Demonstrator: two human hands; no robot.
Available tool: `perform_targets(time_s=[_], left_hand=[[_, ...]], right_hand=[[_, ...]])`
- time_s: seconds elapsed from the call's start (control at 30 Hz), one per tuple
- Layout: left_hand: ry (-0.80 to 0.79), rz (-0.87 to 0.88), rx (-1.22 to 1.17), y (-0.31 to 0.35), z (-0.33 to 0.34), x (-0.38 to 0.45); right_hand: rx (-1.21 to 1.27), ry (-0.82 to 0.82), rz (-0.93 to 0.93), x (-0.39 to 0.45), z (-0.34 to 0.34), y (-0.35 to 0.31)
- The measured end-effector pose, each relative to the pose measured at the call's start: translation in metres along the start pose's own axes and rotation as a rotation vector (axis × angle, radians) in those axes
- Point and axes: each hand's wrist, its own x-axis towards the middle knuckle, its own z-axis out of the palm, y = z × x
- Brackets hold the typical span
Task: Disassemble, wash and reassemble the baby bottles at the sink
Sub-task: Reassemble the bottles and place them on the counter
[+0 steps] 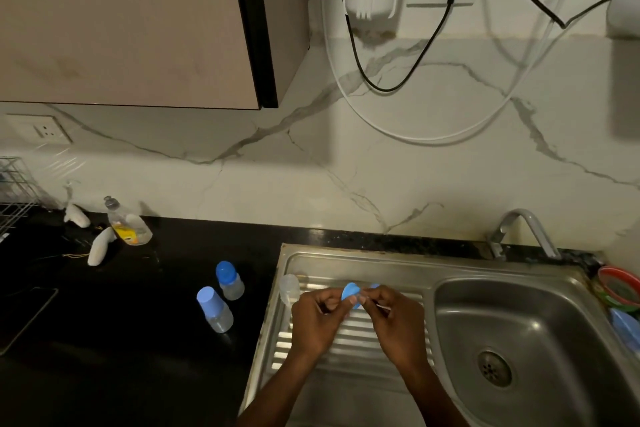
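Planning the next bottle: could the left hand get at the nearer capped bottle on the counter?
Probably yes: the capped bottle stands alone on open counter, but the left hand is holding the blue part.

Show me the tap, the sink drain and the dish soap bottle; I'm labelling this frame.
tap (530, 229): head view, on the curved spout.
sink drain (494, 368): head view, on the strainer's middle.
dish soap bottle (127, 226): head view, on the clear body.

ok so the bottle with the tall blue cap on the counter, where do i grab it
Take the clear body below the tall blue cap, coming from the right, the sink side. The bottle stands upright with bare counter around it, and the second bottle sits behind it. The cap would likely pull off if gripped.
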Motion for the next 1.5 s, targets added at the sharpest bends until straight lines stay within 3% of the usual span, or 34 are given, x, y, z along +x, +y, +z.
perform_targets(time_s=[0.27, 0.4, 0.57, 0.7, 0.83, 0.9, 1.0, 1.07, 1.2, 1.33, 1.5], left_hand=[[0.110, -0.213, -0.218, -0.002, 0.005, -0.002], [0.100, -0.364, -0.443, 0.003, 0.009, -0.005], [0.079, -0.420, -0.504, 0.006, 0.008, -0.003], [0.025, -0.391, -0.419, 0.000, 0.004, 0.000], [0.012, -0.271, -0.274, -0.012, -0.006, 0.004], [0.020, -0.253, -0.217, -0.014, -0.006, 0.002], [0.116, -0.328, -0.263, -0.015, -0.001, 0.002], [0.208, -0.411, -0.300, -0.020, -0.005, 0.006], [0.087, -0.328, -0.215, -0.024, -0.015, 0.014], [0.018, -0.296, -0.226, -0.011, -0.006, 0.011], [-0.002, -0.194, -0.214, 0.010, -0.011, 0.031]], right_hand=[[-0.147, 0.073, 0.000, -0.012, 0.021, -0.003], [-0.151, 0.103, 0.003, -0.014, 0.024, -0.008], [-0.161, 0.090, -0.022, -0.013, 0.028, -0.007], [-0.140, 0.030, 0.026, -0.009, 0.025, -0.003], [0.126, -0.110, 0.156, 0.003, 0.018, 0.008], [0.178, -0.093, 0.189, 0.004, 0.018, 0.007], [0.070, 0.044, 0.075, -0.007, 0.023, -0.002], [-0.008, 0.025, -0.009, -0.016, 0.024, -0.009], [0.037, -0.004, 0.024, -0.010, 0.021, 0.006], [-0.005, -0.239, -0.080, -0.003, 0.021, 0.012], [0.003, -0.194, -0.174, 0.040, 0.004, -0.005]])
